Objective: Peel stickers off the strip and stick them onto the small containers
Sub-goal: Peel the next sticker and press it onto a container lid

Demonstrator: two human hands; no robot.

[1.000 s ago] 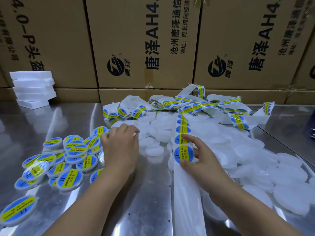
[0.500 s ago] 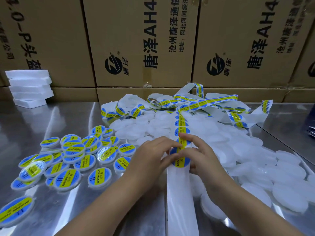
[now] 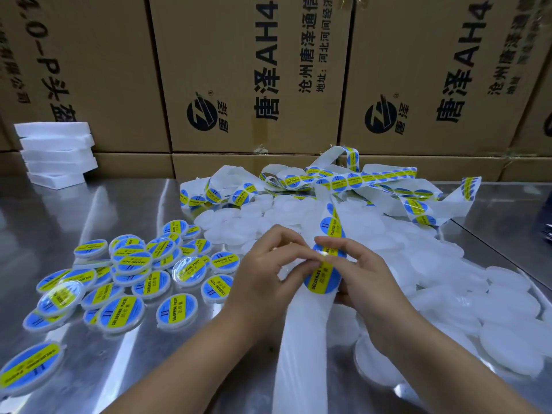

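Both hands meet over the middle of the steel table, near its front edge. The left hand has its thumb and forefinger curled, pinching the left rim of a round blue-and-yellow sticker marked "SOLDERING PASTE". The right hand grips the sticker strip at that same sticker, forefinger on top and the thumb behind it. The bare white backing hangs from the hands toward the front edge, and the part that carries stickers rises away from them into loose coils lying toward the back edge.

Labelled containers lie heaped on the left half of the table, one apart at the front left corner. Plain white containers are heaped on the right half, under and beside the right hand. A stack of white foam blocks stands at the back left corner, against a wall of printed cardboard boxes
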